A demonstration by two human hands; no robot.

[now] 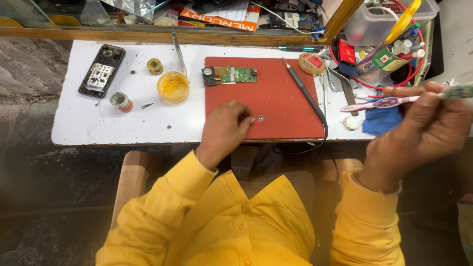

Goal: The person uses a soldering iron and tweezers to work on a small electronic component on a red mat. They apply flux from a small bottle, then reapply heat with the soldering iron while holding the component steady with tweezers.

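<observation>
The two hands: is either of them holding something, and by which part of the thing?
The right hand holds a toothbrush by its handle end, the head pointing left. The left hand rests on the red mat beside a tiny metal part, holding nothing visible.

A flat white desk point(98, 125) with a matt, scuffed and stained top carries a smooth, matt red rectangular mat point(281, 106), rubbery in look. At the mat's far edge lies a small green circuit board point(230, 75) with shiny metal parts. Left of the mat sits a round tin of glossy yellow paste point(173, 86). Right of the mat lies a soft blue cloth point(382, 120). The right hand point(419, 135) holds a glossy purple-and-white plastic toothbrush point(387, 102). The sleeves are smooth yellow woven cloth.
</observation>
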